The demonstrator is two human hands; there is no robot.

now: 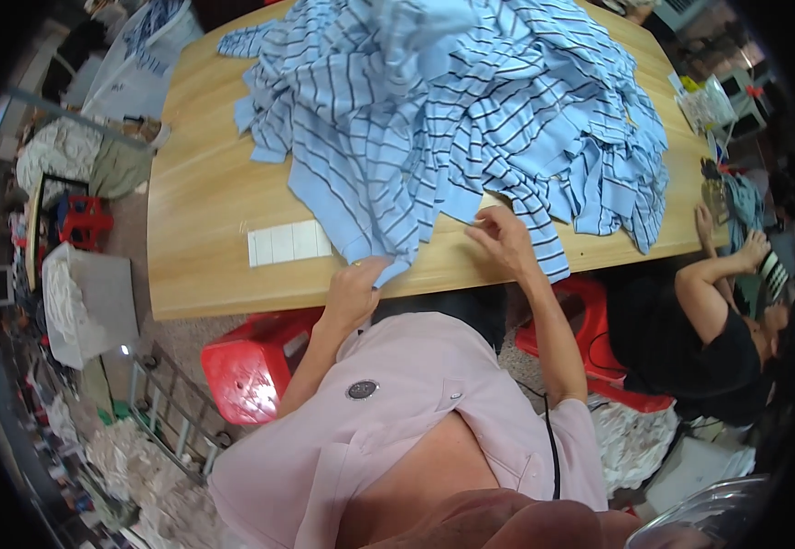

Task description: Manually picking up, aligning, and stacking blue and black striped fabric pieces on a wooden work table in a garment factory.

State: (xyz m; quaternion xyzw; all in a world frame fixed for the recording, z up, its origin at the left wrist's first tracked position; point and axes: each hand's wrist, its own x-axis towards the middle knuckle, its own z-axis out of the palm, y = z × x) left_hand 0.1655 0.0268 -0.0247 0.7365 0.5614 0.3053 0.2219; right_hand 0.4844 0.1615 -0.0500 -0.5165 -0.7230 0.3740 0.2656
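Note:
A large heap of light blue striped knit garments (507, 101) covers the far and middle part of the wooden table (196, 201). One blue striped garment (347, 174) trails from the heap to the table's near edge. Its lower corner is gripped by my left hand (354, 291), with the fingers closed on the fabric. My right hand (505, 242) hovers over the near edge, beside a hanging striped sleeve (535, 224). Its thumb and fingers are bent but apart, and nothing shows between them. A white strip marked off in sections (290, 243) lies left of the garment.
Red stools (247, 371) stand under the table's near edge. On the right sits another person (699, 339) in black, close to the table. A white bin (91, 302) with cloth and a metal cart frame (178, 403) stand at the left. Clear plastic packets (709, 105) lie at the right edge.

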